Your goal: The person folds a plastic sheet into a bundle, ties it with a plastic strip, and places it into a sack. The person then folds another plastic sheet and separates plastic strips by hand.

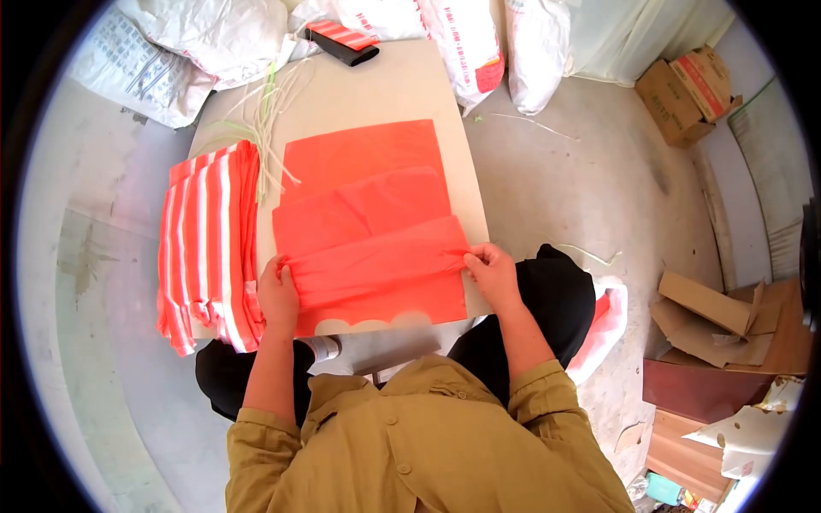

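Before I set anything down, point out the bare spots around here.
The table is bare between the red sheets and the black bundle, plus a narrow strip right of the sheets. The floor lies mostly open between table and cardboard box. Crowded: the table's left side, with the striped stack and pale strands.

The fingertips of your left hand [279, 291] and right hand [494, 275] are partly hidden where they grip the red sheets [372, 261]. The top edge cuts off your white sacks [205, 34]; the bottom edge crops your olive shirt [428, 436].
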{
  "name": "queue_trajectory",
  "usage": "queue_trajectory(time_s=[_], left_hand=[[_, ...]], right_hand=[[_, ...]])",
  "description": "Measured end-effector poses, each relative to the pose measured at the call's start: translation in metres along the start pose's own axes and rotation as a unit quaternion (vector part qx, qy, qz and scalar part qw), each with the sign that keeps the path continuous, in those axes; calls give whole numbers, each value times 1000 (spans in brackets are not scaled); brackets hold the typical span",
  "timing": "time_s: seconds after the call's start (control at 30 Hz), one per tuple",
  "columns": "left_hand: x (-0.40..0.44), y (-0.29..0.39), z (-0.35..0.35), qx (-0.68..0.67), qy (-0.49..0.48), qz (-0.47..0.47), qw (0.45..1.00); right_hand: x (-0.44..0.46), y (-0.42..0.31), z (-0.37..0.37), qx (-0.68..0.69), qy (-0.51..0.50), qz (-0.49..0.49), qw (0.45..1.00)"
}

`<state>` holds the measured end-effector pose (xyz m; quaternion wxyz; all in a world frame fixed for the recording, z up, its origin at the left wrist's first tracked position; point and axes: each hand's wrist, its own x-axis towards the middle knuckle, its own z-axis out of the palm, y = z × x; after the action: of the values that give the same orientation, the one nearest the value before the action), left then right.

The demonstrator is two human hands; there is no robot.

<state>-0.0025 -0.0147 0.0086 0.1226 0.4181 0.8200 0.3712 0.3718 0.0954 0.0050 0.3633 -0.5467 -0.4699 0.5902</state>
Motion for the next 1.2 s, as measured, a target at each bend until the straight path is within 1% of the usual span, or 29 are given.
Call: queue_trajectory(time_s=[0.1, 0.13, 0.17, 0.2, 0.27, 0.33, 0.37, 0.43, 0.53, 0.63, 0.7, 0.77, 0.87, 0.93, 0.97, 1.03, 1.07, 1.13, 1.2], left_hand=[[-1, 3, -1, 7, -2, -7, 1000], [-1, 3, -2, 9, -2, -7, 1000], [1, 1, -2, 3, 1, -7, 1000], [2, -5, -1, -3, 3, -8, 1000], [2, -14, 0, 1, 11, 4, 1000], [1, -18, 5, 17, 17, 34, 999], [0, -14, 5, 7, 10, 24, 1000], [-1, -1, 1, -13, 0, 4, 1000], [-1, -5, 2, 3, -6, 35, 999], [-3, 2, 1, 36, 5, 25, 999], [-2, 2, 1, 36, 10, 29, 999], [-2, -1, 2, 30, 8, 28, 999], [-1, -6, 3, 5, 11, 24, 1000], [0, -7, 3, -21, 24, 20, 999], [-1, -6, 1, -45, 11, -22, 999], [-1, 0, -5, -93, -16, -106, 990], [-1, -1, -8, -105, -24, -110, 988], [-6, -7, -16, -129, -38, -122, 983], [-15, -12, -16, -128, 0, -48, 991]], right_hand=[[4, 5, -4, -32, -9, 3, 999], [4, 5, -3, -115, 31, -59, 991], [2, 5, -3, -197, 71, -121, 970], [2, 4, -2, -276, 111, -182, 937], [-9, -16, 12, -373, 57, -290, 880], [-10, -5, 34, -399, -50, -442, 802], [-5, 12, 50, -373, -131, -535, 746], [-33, -27, 100, -473, -196, -506, 694], [-30, -31, 131, -474, -248, -477, 697], [-3, -13, 109, -520, -163, -406, 734], [4, -11, 81, -506, -138, -304, 795], [18, -11, 40, -590, -63, -313, 742], [21, -7, 7, -636, 59, -241, 731], [9, -30, 16, -561, -23, -329, 760], [3, -40, 23, -517, -64, -371, 768], [-5, -47, 43, -519, -146, -399, 741], [-6, -48, 51, -520, -186, -413, 724], [-5, -44, 61, -518, -185, -391, 738], [-6, -42, 67, -523, -189, -372, 743]])
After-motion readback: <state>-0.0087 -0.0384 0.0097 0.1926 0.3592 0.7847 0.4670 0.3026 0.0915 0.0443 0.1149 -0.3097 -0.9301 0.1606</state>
